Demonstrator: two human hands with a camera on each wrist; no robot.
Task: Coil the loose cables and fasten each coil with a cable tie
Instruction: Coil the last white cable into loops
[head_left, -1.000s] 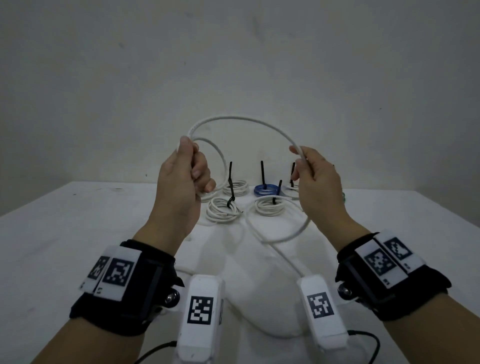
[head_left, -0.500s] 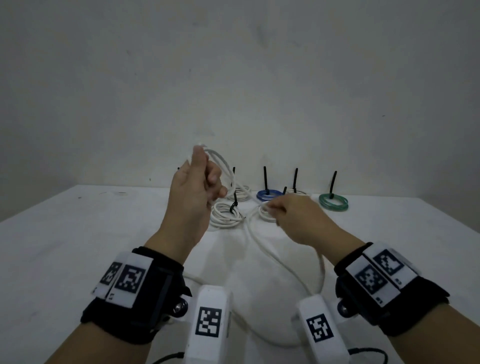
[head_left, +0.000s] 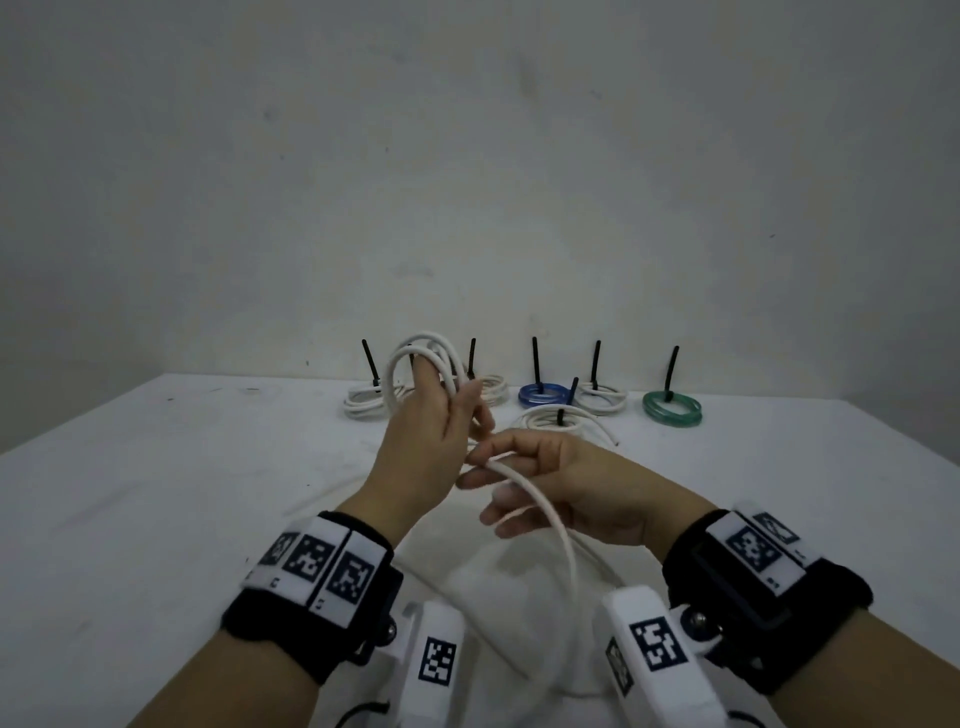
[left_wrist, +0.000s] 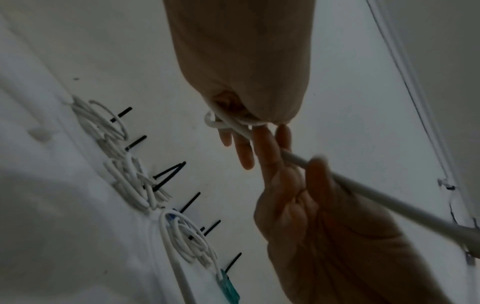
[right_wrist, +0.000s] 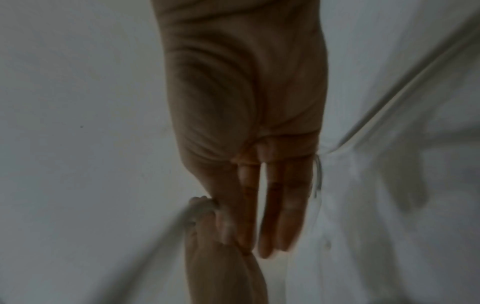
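**White cable in both hands above the table**

My left hand (head_left: 426, 441) is holding looped turns of the white cable (head_left: 540, 499) at centre frame, its fingers curling round the loops rising above it. My right hand (head_left: 566, 488), just right of it and touching, is pinching the strand between thumb and forefinger; the strand is trailing toward the lower centre. Tied coils (head_left: 670, 410) are lying in a row at mid-frame on the white table (head_left: 156, 467), before a plain grey wall (head_left: 467, 156).

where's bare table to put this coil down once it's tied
Bare table lies left of the left hand, in front of the leftmost white coil. Another patch lies right of the right hand, in front of the green coil. The back row is crowded; loose cable trails between the wrists.
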